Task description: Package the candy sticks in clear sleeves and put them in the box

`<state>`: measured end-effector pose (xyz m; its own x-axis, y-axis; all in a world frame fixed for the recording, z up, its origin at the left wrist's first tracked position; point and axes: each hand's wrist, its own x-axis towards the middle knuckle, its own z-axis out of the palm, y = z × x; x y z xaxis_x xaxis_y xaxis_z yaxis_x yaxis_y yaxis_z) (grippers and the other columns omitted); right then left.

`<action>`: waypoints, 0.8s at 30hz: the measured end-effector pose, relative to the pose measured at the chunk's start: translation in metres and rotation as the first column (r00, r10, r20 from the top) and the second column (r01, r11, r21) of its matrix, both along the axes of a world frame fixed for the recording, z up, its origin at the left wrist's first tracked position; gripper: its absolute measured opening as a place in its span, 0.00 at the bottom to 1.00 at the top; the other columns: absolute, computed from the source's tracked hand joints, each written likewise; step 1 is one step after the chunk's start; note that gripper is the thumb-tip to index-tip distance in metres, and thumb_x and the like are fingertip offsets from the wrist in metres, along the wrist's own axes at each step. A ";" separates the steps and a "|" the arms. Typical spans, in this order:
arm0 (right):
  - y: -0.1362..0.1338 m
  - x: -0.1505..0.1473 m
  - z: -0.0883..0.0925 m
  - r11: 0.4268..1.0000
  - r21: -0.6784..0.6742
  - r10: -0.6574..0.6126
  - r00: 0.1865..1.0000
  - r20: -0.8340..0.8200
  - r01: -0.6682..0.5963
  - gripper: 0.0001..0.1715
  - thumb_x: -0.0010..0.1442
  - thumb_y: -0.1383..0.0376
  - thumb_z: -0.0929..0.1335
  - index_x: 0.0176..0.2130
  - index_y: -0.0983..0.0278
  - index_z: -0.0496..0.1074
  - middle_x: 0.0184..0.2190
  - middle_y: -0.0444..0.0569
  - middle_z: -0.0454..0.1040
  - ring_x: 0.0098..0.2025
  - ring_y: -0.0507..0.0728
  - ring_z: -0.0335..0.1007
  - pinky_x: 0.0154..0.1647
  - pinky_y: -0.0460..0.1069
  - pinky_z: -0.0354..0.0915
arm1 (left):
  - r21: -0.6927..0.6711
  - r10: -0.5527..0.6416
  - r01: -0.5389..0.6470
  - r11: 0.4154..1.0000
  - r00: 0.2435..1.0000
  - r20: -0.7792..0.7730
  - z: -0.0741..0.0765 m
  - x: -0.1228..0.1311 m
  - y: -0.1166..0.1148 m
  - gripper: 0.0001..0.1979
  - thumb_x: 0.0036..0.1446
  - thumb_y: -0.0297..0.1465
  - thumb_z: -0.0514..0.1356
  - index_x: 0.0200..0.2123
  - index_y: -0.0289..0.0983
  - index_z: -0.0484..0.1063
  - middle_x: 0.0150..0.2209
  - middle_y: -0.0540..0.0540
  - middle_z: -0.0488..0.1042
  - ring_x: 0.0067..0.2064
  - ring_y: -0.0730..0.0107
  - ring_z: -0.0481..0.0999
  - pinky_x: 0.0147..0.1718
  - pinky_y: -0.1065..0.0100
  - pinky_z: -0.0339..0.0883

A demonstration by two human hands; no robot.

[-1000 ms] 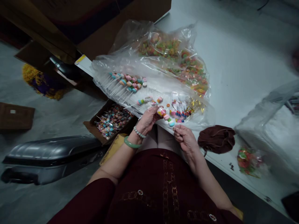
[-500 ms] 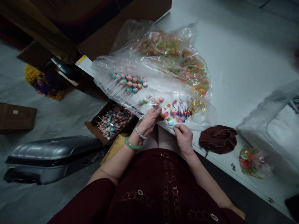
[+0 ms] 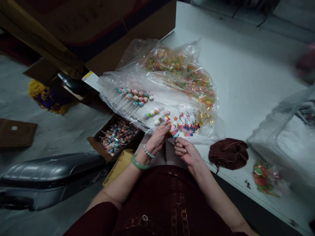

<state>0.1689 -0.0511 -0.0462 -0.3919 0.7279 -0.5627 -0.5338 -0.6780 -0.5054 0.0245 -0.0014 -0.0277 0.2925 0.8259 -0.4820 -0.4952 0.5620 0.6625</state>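
Pinched in the fingers of my left hand (image 3: pixel 159 135) is a candy skewer (image 3: pixel 173 129) with pink, white and blue pieces, partly inside what looks like a printed clear wrapper. My right hand (image 3: pixel 187 150) is closed at its lower, blue end, thumb against forefinger; the fingers hide the tip. Just beyond, another candy skewer (image 3: pixel 151 114) lies on the plastic sheet (image 3: pixel 159 93). Printed wrappers (image 3: pixel 187 119) and gold twist ties (image 3: pixel 204 116) sit to the right of my hands. A pile of candy skewers (image 3: pixel 137 95) on white sticks rests further left.
Behind lies a clear bag of orange and green candies (image 3: pixel 172 62) on the white table (image 3: pixel 236 65). A brown pouch (image 3: pixel 228 153) and a small candy bag (image 3: pixel 265 177) are at right. Below left stand an open box of wrapped candy (image 3: pixel 118 136) and a grey suitcase (image 3: pixel 54 177).
My right hand has moved left, up against the blue end of the candy skewer. My left hand keeps its hold. The whole view has shifted slightly, with the table scene lower.
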 end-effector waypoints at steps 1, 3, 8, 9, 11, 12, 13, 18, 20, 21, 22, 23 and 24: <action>-0.003 -0.001 0.000 0.998 0.023 -0.063 0.994 0.091 0.061 0.13 0.49 0.60 0.73 0.28 0.64 0.68 0.17 0.35 0.55 0.16 0.44 0.37 0.15 0.42 0.38 | -0.002 0.020 -0.020 1.000 1.000 -0.008 -0.001 -0.001 0.001 0.19 0.43 0.42 0.72 0.30 0.32 0.75 0.27 0.48 0.75 0.29 0.74 0.72 0.34 0.71 0.68; -0.012 -0.002 0.000 0.978 0.142 -0.191 0.924 0.332 0.151 0.12 0.48 0.60 0.73 0.28 0.64 0.69 0.19 0.37 0.60 0.19 0.46 0.46 0.17 0.43 0.43 | -0.005 0.064 -0.064 0.998 0.998 -0.027 -0.001 -0.004 0.002 0.20 0.44 0.43 0.71 0.31 0.32 0.75 0.29 0.47 0.76 0.30 0.73 0.74 0.34 0.70 0.69; -0.018 -0.007 0.005 0.884 0.467 -0.383 0.570 0.727 -0.002 0.08 0.53 0.61 0.69 0.25 0.62 0.71 0.21 0.40 0.63 0.26 0.51 0.56 0.27 0.46 0.54 | 0.023 0.072 -0.071 0.997 0.997 -0.026 0.002 -0.002 0.004 0.21 0.45 0.45 0.70 0.31 0.33 0.74 0.29 0.48 0.75 0.29 0.74 0.75 0.33 0.70 0.71; -0.016 -0.009 0.005 0.865 0.502 -0.411 0.533 0.740 -0.031 0.08 0.54 0.61 0.68 0.26 0.61 0.71 0.22 0.41 0.64 0.27 0.52 0.57 0.29 0.47 0.56 | 0.035 0.068 -0.067 0.997 0.998 -0.015 0.003 0.000 0.003 0.21 0.46 0.46 0.69 0.31 0.34 0.73 0.29 0.48 0.75 0.29 0.73 0.75 0.33 0.70 0.72; -0.010 -0.013 0.006 0.855 0.517 -0.413 0.565 0.715 -0.030 0.08 0.55 0.61 0.67 0.26 0.61 0.70 0.22 0.41 0.64 0.27 0.52 0.57 0.30 0.47 0.56 | 0.037 0.069 -0.070 0.997 0.998 0.003 0.006 0.002 0.002 0.22 0.48 0.48 0.67 0.32 0.34 0.73 0.30 0.48 0.76 0.29 0.72 0.76 0.34 0.68 0.73; -0.007 -0.015 0.005 0.870 0.493 -0.385 0.618 0.685 -0.003 0.09 0.55 0.60 0.67 0.26 0.61 0.70 0.21 0.40 0.62 0.26 0.51 0.56 0.29 0.47 0.55 | 0.026 0.069 -0.069 0.997 0.998 0.008 0.007 0.003 0.002 0.22 0.49 0.48 0.66 0.33 0.34 0.72 0.30 0.48 0.76 0.29 0.72 0.76 0.35 0.67 0.73; -0.005 -0.016 0.004 0.890 0.454 -0.353 0.674 0.649 0.029 0.10 0.56 0.59 0.67 0.26 0.61 0.69 0.20 0.39 0.60 0.24 0.51 0.54 0.27 0.46 0.54 | 0.007 0.067 -0.067 0.998 0.998 0.011 0.007 0.001 0.003 0.22 0.50 0.49 0.66 0.34 0.34 0.73 0.31 0.47 0.76 0.30 0.71 0.77 0.35 0.67 0.73; -0.010 -0.012 0.001 0.891 0.453 -0.344 0.632 0.695 -0.013 0.10 0.56 0.59 0.67 0.27 0.62 0.69 0.19 0.39 0.61 0.23 0.51 0.55 0.27 0.46 0.54 | -0.059 0.176 -0.173 0.983 0.982 0.060 0.003 -0.015 0.013 0.17 0.53 0.43 0.66 0.37 0.36 0.73 0.31 0.48 0.77 0.30 0.72 0.77 0.33 0.70 0.73; -0.014 -0.009 0.001 0.840 0.522 -0.400 0.485 0.778 -0.144 0.09 0.58 0.61 0.66 0.28 0.62 0.71 0.22 0.41 0.66 0.26 0.52 0.61 0.30 0.47 0.56 | -0.082 0.267 -0.260 0.962 0.961 0.079 0.000 -0.021 0.019 0.11 0.53 0.37 0.67 0.35 0.36 0.73 0.31 0.49 0.77 0.33 0.71 0.78 0.33 0.72 0.72; -0.016 -0.008 0.001 0.812 0.544 -0.432 0.408 0.804 -0.211 0.09 0.59 0.62 0.66 0.28 0.61 0.71 0.23 0.42 0.68 0.28 0.52 0.63 0.32 0.47 0.57 | -0.097 0.298 -0.290 0.952 0.951 0.080 -0.001 -0.023 0.023 0.09 0.53 0.33 0.67 0.35 0.36 0.73 0.32 0.49 0.77 0.34 0.70 0.79 0.34 0.72 0.72; -0.018 -0.008 0.001 0.785 0.557 -0.464 0.339 0.818 -0.271 0.10 0.59 0.62 0.65 0.29 0.61 0.72 0.24 0.43 0.70 0.29 0.53 0.65 0.33 0.47 0.58 | -0.109 0.321 -0.312 0.944 0.944 0.078 -0.003 -0.024 0.026 0.08 0.53 0.30 0.67 0.36 0.36 0.73 0.32 0.49 0.77 0.35 0.69 0.79 0.34 0.71 0.72; -0.019 -0.008 0.001 0.761 0.563 -0.491 0.281 0.824 -0.321 0.10 0.60 0.63 0.65 0.29 0.61 0.72 0.25 0.44 0.72 0.30 0.53 0.66 0.34 0.48 0.58 | -0.114 0.343 -0.333 0.936 0.936 0.076 -0.004 -0.024 0.029 0.08 0.54 0.28 0.66 0.37 0.36 0.73 0.33 0.48 0.78 0.36 0.68 0.79 0.35 0.70 0.72; -0.019 -0.008 0.001 0.741 0.565 -0.513 0.238 0.825 -0.362 0.10 0.61 0.63 0.64 0.29 0.61 0.72 0.26 0.44 0.73 0.30 0.53 0.67 0.35 0.48 0.58 | -0.111 0.369 -0.360 0.926 0.926 0.075 -0.005 -0.024 0.032 0.08 0.54 0.27 0.65 0.39 0.36 0.73 0.33 0.48 0.78 0.36 0.68 0.79 0.35 0.69 0.72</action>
